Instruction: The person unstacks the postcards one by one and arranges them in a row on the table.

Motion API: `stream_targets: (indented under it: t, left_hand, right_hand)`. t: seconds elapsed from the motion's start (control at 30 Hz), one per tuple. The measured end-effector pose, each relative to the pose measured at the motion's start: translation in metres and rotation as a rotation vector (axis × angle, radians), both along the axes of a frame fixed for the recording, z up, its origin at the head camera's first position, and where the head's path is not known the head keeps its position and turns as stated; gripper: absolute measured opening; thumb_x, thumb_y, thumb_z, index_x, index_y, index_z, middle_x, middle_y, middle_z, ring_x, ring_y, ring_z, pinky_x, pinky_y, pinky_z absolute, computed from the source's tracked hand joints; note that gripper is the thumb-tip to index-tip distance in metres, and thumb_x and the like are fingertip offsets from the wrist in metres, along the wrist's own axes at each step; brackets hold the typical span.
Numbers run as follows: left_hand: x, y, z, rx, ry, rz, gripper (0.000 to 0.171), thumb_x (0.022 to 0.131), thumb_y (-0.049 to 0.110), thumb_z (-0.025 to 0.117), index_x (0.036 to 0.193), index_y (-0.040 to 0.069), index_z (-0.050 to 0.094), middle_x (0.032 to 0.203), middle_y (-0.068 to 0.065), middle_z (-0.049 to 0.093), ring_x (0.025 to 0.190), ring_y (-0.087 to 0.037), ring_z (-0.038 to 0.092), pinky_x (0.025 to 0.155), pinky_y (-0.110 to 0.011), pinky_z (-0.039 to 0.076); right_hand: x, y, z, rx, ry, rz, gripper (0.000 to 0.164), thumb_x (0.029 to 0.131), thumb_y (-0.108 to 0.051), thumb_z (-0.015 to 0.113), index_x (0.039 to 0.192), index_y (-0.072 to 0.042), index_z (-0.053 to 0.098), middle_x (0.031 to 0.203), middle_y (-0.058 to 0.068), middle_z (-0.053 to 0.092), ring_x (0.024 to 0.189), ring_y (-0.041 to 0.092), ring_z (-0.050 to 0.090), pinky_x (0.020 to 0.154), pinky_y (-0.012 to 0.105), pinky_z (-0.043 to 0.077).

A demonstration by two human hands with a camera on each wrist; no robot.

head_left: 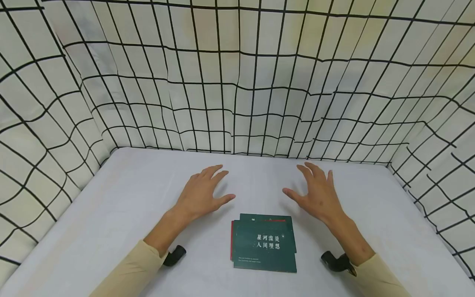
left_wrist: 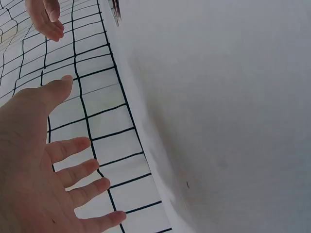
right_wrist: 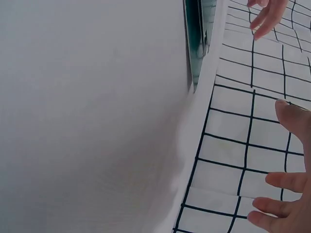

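Note:
A small stack of dark green cards (head_left: pixel 264 258) with white Chinese characters lies on the white table, its pieces slightly offset, a red edge peeking out on the left. Up and to the left of the stack hovers my left hand (head_left: pixel 200 193), fingers spread and holding nothing. My right hand (head_left: pixel 318 198) is raised on the other side, fingers loosely bent and apart, also holding nothing. Neither hand touches the cards. In the right wrist view the stack (right_wrist: pixel 195 43) appears edge-on at the top; the right hand (right_wrist: pixel 291 194) is partly cut off by the frame.
The white tabletop (head_left: pixel 92 231) runs back to a white wall (head_left: pixel 245 95) with a black grid, and similar gridded walls stand left and right. Black wrist-worn devices (head_left: pixel 174 255) sit at both beige sleeves (head_left: pixel 130 270).

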State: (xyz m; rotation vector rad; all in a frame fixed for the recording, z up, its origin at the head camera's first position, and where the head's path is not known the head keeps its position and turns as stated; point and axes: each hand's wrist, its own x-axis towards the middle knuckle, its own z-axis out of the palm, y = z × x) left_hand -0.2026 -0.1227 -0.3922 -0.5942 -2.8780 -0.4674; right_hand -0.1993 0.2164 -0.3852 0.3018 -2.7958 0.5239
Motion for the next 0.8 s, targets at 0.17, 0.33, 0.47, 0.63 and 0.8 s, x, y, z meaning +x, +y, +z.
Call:
stream_targets:
  t: [0.17, 0.33, 0.47, 0.63, 0.8]
  left_hand:
    - [0.004, 0.006, -0.001, 0.02, -0.005, -0.053, 0.07, 0.092, 0.058, 0.071, 0.148, 0.017, 0.058, 0.159, -0.006, 0.051, 0.147, -0.03, 0.049, 0.117, -0.056, 0.044]
    - [0.008, 0.011, -0.001, 0.052, -0.042, -0.117, 0.065, 0.091, 0.055, 0.074, 0.144, 0.018, 0.062, 0.156, -0.004, 0.054, 0.145, -0.028, 0.052, 0.116, -0.054, 0.046]
    - [0.01, 0.014, -0.001, 0.077, -0.093, -0.151, 0.062, 0.092, 0.052, 0.075, 0.142, 0.018, 0.063, 0.157, -0.002, 0.053, 0.144, -0.028, 0.053, 0.116, -0.053, 0.047]
    - [0.013, 0.015, -0.001, 0.096, -0.148, -0.16, 0.06, 0.091, 0.05, 0.077, 0.141, 0.019, 0.064, 0.156, -0.002, 0.053, 0.145, -0.027, 0.053, 0.115, -0.051, 0.048]
    - [0.017, 0.019, -0.001, 0.102, -0.199, -0.177, 0.059, 0.09, 0.048, 0.079, 0.139, 0.02, 0.065, 0.154, -0.001, 0.056, 0.144, -0.026, 0.053, 0.116, -0.05, 0.049]
  right_hand:
    - [0.008, -0.005, 0.001, -0.033, 0.008, 0.063, 0.072, 0.089, -0.048, 0.08, 0.145, -0.008, 0.057, 0.154, 0.02, 0.051, 0.144, 0.043, 0.048, 0.123, 0.067, 0.031]
    - [0.018, -0.011, 0.002, -0.061, -0.033, 0.119, 0.063, 0.09, -0.043, 0.08, 0.14, -0.01, 0.061, 0.15, 0.015, 0.055, 0.136, 0.041, 0.055, 0.108, 0.06, 0.051]
    - [0.023, -0.014, 0.003, -0.081, -0.058, 0.154, 0.057, 0.091, -0.041, 0.08, 0.137, -0.012, 0.063, 0.146, 0.011, 0.058, 0.134, 0.036, 0.057, 0.107, 0.057, 0.053]
    - [0.029, -0.019, 0.003, -0.089, -0.066, 0.203, 0.052, 0.09, -0.038, 0.082, 0.133, -0.013, 0.066, 0.143, 0.007, 0.06, 0.134, 0.034, 0.059, 0.108, 0.056, 0.054]
    - [0.035, -0.024, 0.003, -0.086, -0.069, 0.258, 0.051, 0.088, -0.037, 0.084, 0.13, -0.014, 0.068, 0.142, 0.006, 0.062, 0.134, 0.031, 0.06, 0.108, 0.053, 0.055]
